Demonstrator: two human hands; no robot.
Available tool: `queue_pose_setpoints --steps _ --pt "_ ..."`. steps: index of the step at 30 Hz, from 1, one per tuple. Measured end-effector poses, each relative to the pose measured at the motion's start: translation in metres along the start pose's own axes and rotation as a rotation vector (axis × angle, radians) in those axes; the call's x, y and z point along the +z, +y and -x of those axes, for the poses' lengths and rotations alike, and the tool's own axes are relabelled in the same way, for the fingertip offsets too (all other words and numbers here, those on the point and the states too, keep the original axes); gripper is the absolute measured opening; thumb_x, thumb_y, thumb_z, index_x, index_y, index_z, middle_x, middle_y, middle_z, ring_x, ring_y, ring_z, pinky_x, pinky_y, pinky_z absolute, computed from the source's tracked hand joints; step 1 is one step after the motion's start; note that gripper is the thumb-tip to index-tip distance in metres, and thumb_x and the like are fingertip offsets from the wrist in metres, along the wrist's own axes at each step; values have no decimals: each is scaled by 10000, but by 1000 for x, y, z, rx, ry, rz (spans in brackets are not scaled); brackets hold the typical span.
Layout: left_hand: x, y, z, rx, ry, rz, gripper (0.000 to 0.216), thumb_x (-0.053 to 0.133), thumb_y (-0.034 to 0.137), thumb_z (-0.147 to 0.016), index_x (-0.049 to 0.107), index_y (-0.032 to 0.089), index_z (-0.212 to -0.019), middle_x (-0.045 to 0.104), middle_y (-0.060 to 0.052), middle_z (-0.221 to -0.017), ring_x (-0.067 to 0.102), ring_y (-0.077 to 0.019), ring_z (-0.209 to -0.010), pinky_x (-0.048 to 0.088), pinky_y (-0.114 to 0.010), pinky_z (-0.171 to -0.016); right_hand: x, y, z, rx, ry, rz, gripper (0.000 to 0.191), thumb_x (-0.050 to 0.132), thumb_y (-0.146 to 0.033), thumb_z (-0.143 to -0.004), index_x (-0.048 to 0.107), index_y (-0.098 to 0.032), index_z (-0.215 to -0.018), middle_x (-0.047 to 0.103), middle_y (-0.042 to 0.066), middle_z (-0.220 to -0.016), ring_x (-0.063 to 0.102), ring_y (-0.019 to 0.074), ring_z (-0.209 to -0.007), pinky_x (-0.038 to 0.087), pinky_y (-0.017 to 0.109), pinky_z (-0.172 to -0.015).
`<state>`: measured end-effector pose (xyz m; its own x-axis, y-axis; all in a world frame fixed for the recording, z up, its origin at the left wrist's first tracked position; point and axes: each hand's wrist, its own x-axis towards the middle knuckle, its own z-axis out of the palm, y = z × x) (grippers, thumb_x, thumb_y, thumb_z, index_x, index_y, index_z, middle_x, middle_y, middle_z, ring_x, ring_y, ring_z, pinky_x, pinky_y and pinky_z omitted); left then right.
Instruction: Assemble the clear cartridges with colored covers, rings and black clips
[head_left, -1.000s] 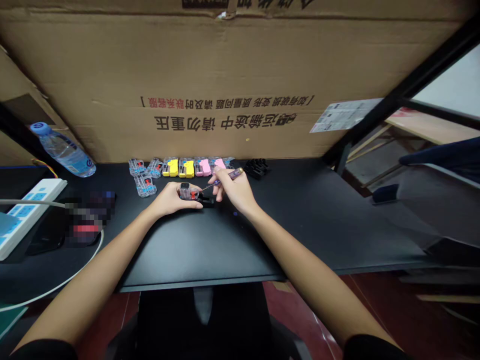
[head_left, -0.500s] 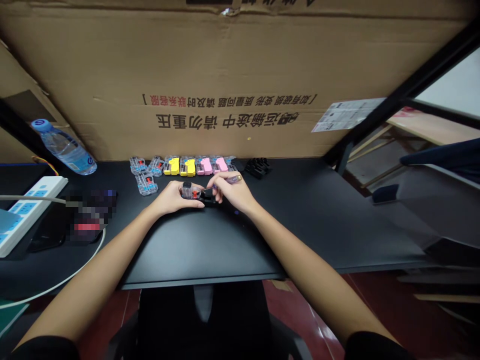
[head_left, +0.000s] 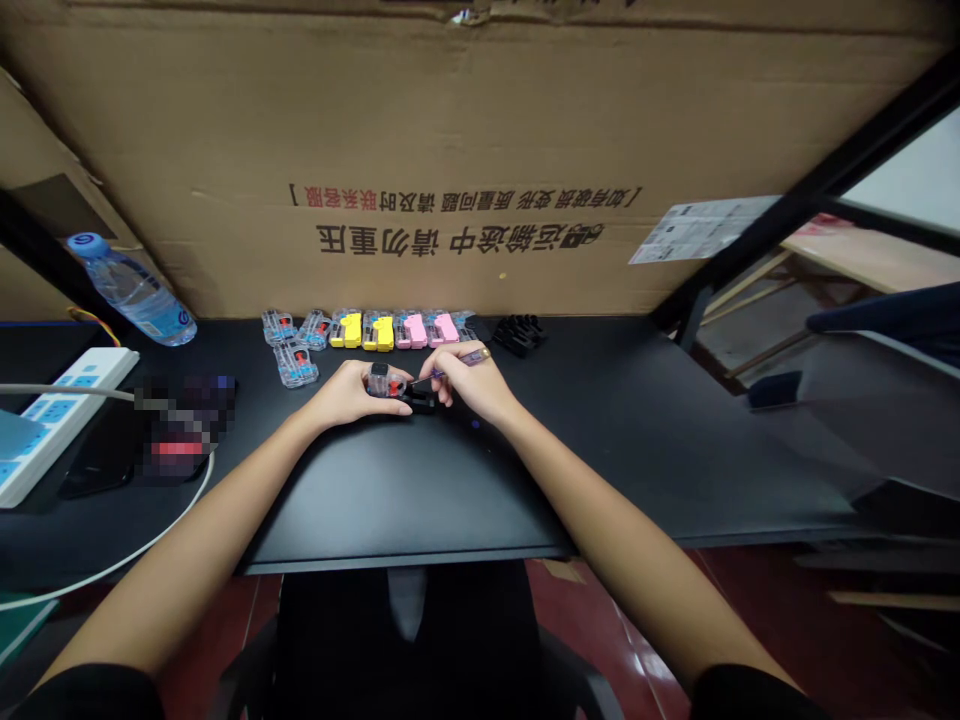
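In the head view my left hand (head_left: pixel 346 394) is closed around a small clear plastic toy gun (head_left: pixel 382 383) with a black cap and a red part inside. A black plastic piece (head_left: pixel 422 400) juts from the toy's right side. My right hand (head_left: pixel 476 385) grips a thin screwdriver (head_left: pixel 472 358) with a purplish, see-through handle. Its shaft slants down left, and the tip is at the toy's right end; whether it touches a screw is too small to tell. Both hands are just above the black table (head_left: pixel 420 490).
Behind my hands lie several clear toy bodies (head_left: pixel 295 366), yellow pieces (head_left: pixel 348 330), pink pieces (head_left: pixel 411 331) and black parts (head_left: pixel 519 335). A cardboard sheet (head_left: pixel 480 130) walls the back. Left are a water bottle (head_left: pixel 139 295), a power strip (head_left: pixel 64 415) and a white cable (head_left: pixel 172 535).
The right-hand fingers have shifted slightly around the screwdriver at the toy. The whole view has moved a little; both hands keep their hold.
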<state>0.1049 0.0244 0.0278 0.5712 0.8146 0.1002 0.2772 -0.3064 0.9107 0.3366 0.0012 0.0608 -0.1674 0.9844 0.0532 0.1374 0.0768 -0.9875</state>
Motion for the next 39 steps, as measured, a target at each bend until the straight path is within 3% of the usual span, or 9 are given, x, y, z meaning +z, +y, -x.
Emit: queue_pose_setpoints --steps 5,11,14,21,25,28,31,39 --pt "0 0 0 15 -13 8 601 966 508 -717 844 124 -1163 851 -92 -1018 783 -251 -894 633 -374 -921 2 3 -1 4 -13 8 222 586 -312 -744 742 -172 -671 632 0 -546 564 119 -400 464 210 -373" --pt "5 2 3 19 33 -35 614 973 536 -700 859 121 -1138 827 -74 -918 742 -218 -794 612 -328 -806 3 3 0 -17 -38 3 238 568 -339 -754 721 -179 -667 628 0 -552 557 119 -400 454 212 -379" --pt "8 3 4 15 -2 -24 615 969 538 -703 866 122 -1144 817 -61 -883 712 -196 -740 592 -307 -755 0 7 -1 -17 -80 -3 240 564 -336 -750 715 -178 -650 612 -4 -530 526 109 -384 409 203 -363" --pt "13 7 5 25 -83 -53 632 966 529 -713 867 125 -1188 794 -25 -809 667 -168 -665 561 -277 -673 -6 27 -13 197 -119 -215 254 535 -373 -751 660 -202 -612 523 -21 -421 356 96 -305 289 222 -315" --pt "12 6 3 27 -34 -47 640 966 528 -712 862 119 -1194 819 -45 -852 713 -194 -711 599 -299 -725 -4 18 -8 15 -46 -125 264 541 -366 -767 672 -199 -609 565 -8 -453 417 100 -333 316 220 -347" --pt "8 4 1 30 23 -43 634 963 515 -722 855 120 -1206 852 -86 -983 775 -244 -849 632 -348 -867 -1 6 -1 -108 -43 -63 283 528 -358 -772 689 -192 -609 587 -1 -483 459 101 -358 338 220 -377" --pt "5 2 1 26 43 -51 633 957 526 -729 853 125 -1208 859 -108 -1057 797 -279 -934 631 -389 -955 3 2 4 -132 -43 -16 272 524 -347 -766 699 -190 -629 596 -4 -507 471 100 -373 343 220 -389" --pt "4 2 0 27 32 -52 650 960 537 -721 851 122 -1209 858 -109 -1053 797 -290 -937 626 -397 -959 2 5 4 -134 -79 43 260 514 -322 -766 708 -190 -653 614 -2 -542 501 104 -412 376 216 -412"
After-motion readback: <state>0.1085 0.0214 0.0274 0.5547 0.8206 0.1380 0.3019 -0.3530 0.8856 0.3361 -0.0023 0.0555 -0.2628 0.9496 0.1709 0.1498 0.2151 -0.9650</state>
